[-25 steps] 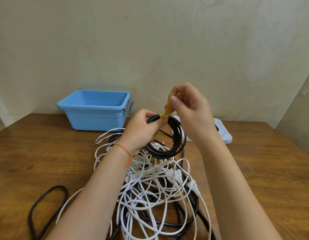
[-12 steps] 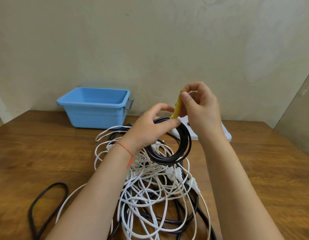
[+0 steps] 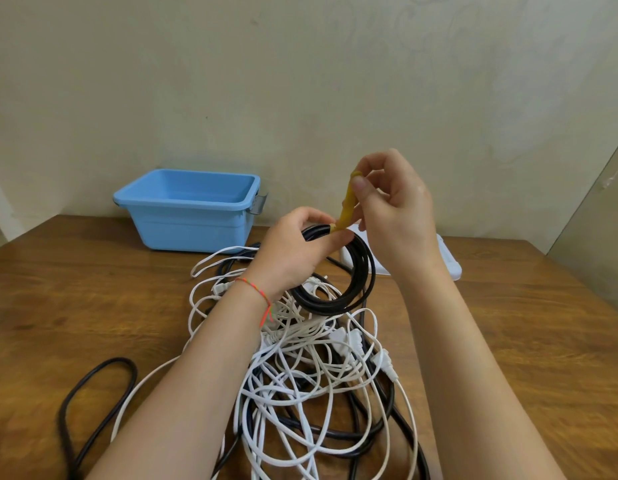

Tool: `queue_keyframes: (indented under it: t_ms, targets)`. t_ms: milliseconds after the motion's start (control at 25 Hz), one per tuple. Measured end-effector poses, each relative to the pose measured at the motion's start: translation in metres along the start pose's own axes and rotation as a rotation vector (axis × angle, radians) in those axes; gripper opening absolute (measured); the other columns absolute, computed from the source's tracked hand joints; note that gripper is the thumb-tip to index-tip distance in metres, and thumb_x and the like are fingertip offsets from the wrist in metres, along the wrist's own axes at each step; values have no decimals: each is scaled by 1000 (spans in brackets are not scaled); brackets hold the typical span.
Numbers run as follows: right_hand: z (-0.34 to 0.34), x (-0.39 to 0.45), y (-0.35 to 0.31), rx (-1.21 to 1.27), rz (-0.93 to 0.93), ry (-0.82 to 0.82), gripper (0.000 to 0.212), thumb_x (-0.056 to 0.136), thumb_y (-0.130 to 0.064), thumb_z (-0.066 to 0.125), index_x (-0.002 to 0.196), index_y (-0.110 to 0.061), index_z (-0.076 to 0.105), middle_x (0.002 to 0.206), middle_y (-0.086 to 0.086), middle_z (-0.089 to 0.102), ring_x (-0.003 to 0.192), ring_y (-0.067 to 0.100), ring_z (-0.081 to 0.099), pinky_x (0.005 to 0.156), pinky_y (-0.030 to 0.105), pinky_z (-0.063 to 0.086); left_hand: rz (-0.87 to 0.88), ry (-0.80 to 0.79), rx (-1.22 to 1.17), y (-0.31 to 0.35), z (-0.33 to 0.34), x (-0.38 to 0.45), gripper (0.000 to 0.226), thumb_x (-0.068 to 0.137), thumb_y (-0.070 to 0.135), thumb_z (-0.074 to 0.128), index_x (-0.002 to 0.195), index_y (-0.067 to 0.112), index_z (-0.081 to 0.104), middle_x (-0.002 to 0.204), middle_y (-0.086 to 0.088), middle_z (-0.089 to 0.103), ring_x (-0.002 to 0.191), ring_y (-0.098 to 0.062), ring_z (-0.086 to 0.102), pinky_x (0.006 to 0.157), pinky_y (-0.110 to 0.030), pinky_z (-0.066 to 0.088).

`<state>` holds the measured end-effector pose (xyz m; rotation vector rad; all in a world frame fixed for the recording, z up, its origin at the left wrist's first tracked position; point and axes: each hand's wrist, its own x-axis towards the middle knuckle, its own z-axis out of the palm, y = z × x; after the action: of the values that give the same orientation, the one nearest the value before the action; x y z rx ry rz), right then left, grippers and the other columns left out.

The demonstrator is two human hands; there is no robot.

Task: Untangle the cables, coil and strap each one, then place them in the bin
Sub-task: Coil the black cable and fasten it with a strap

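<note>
White and black cables (image 3: 300, 386) lie in a loose tangle on the near part of the wooden tabletop (image 3: 529, 358), the white strands looped over thicker black ones; several white plugs show within the heap. A separate black loop (image 3: 92, 393) rests on the tabletop to the left of the tangle. Both forearms reach forward over the heap. The left hand (image 3: 293, 251), a red-and-green thread bracelet (image 3: 257, 292) at its wrist, has its fingers and thumb curled round the top of a coiled black cable (image 3: 338, 292), which is held upright just above the tangle. A yellow strap (image 3: 347, 206) is wrapped round the coil at the point under the left thumb and rises from there. The right hand (image 3: 394, 209) pinches the strap's upper end between thumb and forefinger, its other fingers curled. Behind the right wrist a flat white object (image 3: 446, 261) lies on the tabletop, mostly hidden. Farther back and to the left, a blue plastic bin (image 3: 193, 216) stands against the beige wall (image 3: 300, 81), a metal handle (image 3: 259, 204) at its right end; no cable is seen inside it.
</note>
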<state>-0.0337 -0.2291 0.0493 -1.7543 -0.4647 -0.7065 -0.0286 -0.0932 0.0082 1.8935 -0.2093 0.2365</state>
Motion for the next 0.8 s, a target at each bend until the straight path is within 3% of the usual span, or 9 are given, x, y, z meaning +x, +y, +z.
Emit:
queue_keyframes:
  t_ms: [160,280,360,520,640,800]
  targets:
    - [-3,2,6,-9,60,58,24,94,-1,52,84,-22,52,71,6,58,55,27,58,49,36,49,-24,-74,2,2,2,-2,34,81,42,78,82,11,65,51,14,49,45,-3,42,51,-24,34]
    - [-5,5,17,-34,183,88,22,95,-5,54,81,-22,52,75,7,58,50,15,55,41,22,39,91,-123,7,5,1,-5,30,82,33,79,78,9,61,57,9,50,53,-5,43,55,-22,36]
    - [-4,6,23,-19,273,45,20,95,-5,57,81,-19,55,74,5,58,49,8,53,45,18,41,160,-145,11,7,-1,-7,27,81,28,80,79,7,62,65,4,57,61,-6,49,62,-24,41]
    - [-6,3,29,188,517,-194,10,92,-6,62,83,-9,65,64,3,60,55,12,53,54,24,45,203,-140,-35,9,-9,-8,18,80,22,81,81,12,66,71,1,66,67,-4,57,68,-25,47]
    - [-10,2,30,371,727,-397,13,94,-6,51,92,-3,63,67,6,54,60,15,51,56,25,41,220,-99,-65,12,-9,-9,20,77,21,83,81,17,64,70,3,70,65,-4,60,65,-23,49]
    - [-8,0,31,346,844,-487,18,95,-14,45,93,-8,62,66,4,54,58,14,53,57,27,39,154,-93,-149,11,-9,-9,33,79,15,82,103,16,59,75,2,72,57,-3,61,56,-16,45]
